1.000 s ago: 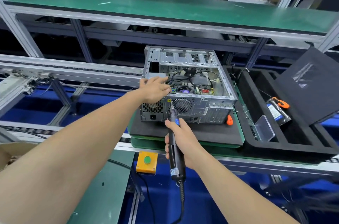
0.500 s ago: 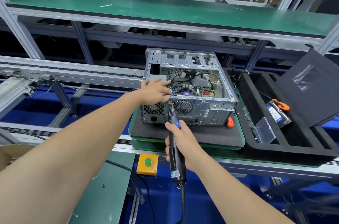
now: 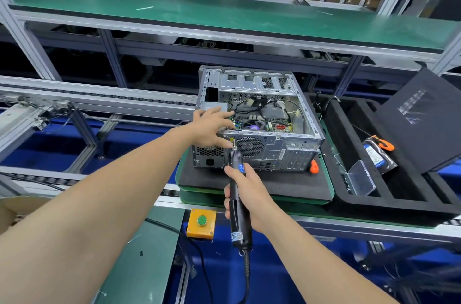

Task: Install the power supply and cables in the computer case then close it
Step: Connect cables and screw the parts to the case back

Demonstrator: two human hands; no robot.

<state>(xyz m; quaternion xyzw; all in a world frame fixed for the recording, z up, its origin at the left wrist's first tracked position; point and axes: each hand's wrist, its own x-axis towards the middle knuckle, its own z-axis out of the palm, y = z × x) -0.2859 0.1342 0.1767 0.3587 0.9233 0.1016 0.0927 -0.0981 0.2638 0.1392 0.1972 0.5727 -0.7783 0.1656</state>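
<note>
Open grey metal computer case (image 3: 294, 151) lies on the black foam surface (image 3: 249, 179), grey power supply (image 3: 208, 154) in its near-left corner; left hand (image 3: 212, 126), grip released, rests on its rim; right hand (image 3: 247, 194) grasps a black electric screwdriver (image 3: 235, 162) against the rear panel.

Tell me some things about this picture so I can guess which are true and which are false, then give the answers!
1. The right hand grips a black screwdriver. True.
2. The computer case is closed up. False: its upward side is open and the insides show.
3. The left hand rests on the computer case. True.
4. The button on the yellow box is red. False: it is green.
</note>
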